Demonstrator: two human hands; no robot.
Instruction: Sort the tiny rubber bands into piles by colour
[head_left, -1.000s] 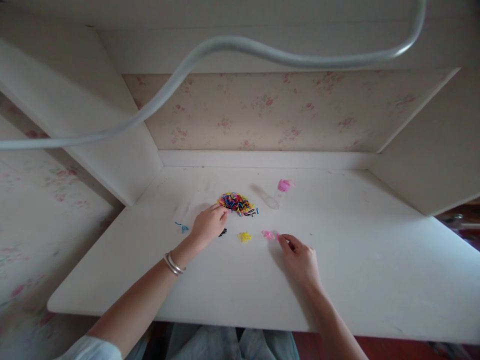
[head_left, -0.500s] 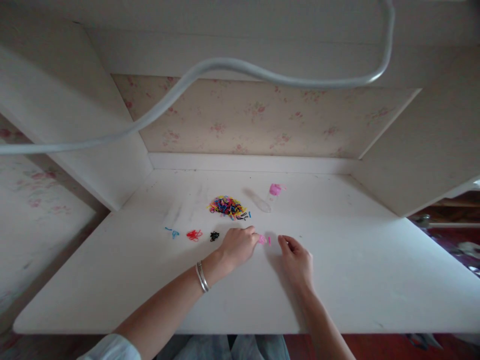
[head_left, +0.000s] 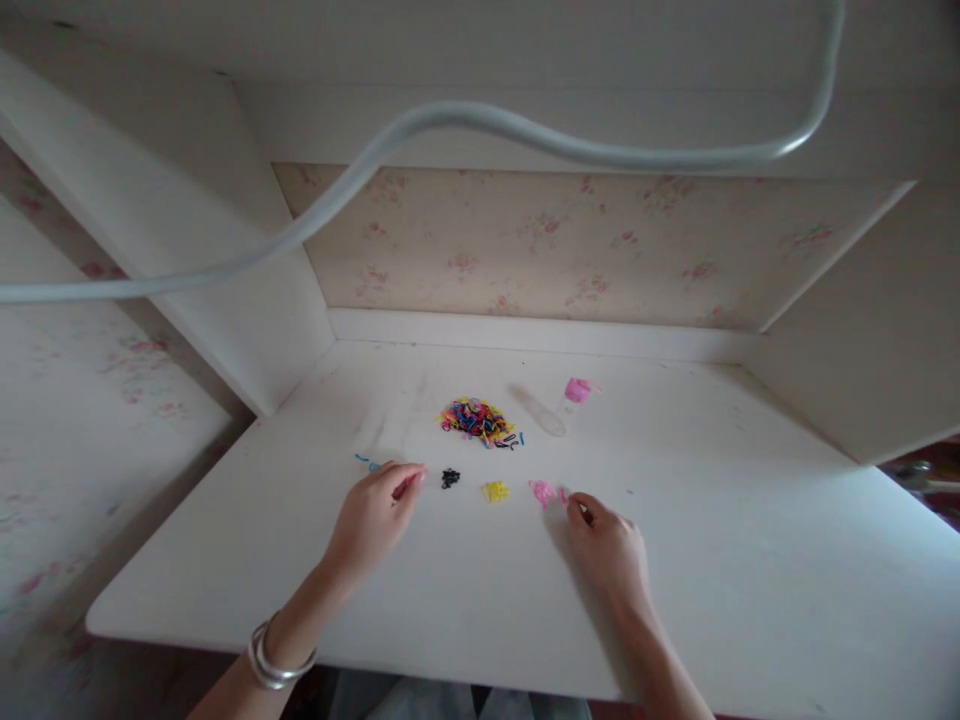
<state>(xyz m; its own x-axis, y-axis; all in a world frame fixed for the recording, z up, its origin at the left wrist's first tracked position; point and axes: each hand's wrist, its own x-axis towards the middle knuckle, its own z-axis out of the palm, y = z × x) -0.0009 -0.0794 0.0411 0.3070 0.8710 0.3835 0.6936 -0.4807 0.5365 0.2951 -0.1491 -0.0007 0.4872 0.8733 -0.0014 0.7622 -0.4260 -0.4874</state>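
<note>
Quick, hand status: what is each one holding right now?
Left hand: fingers pinched shut on red elastic bands.
Right hand: loosely curled, fingertips at the pink elastic bands; whether it grips one cannot be told.

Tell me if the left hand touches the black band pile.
Apart. The head view shows a strip of bare desk between the left hand and the black pile to its right.

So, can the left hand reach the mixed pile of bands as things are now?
Probably yes. The left hand is low over the desk, just short of the mixed pile. Only bare desk seems to lie between them, and the black pile sits a little to the side.
</note>
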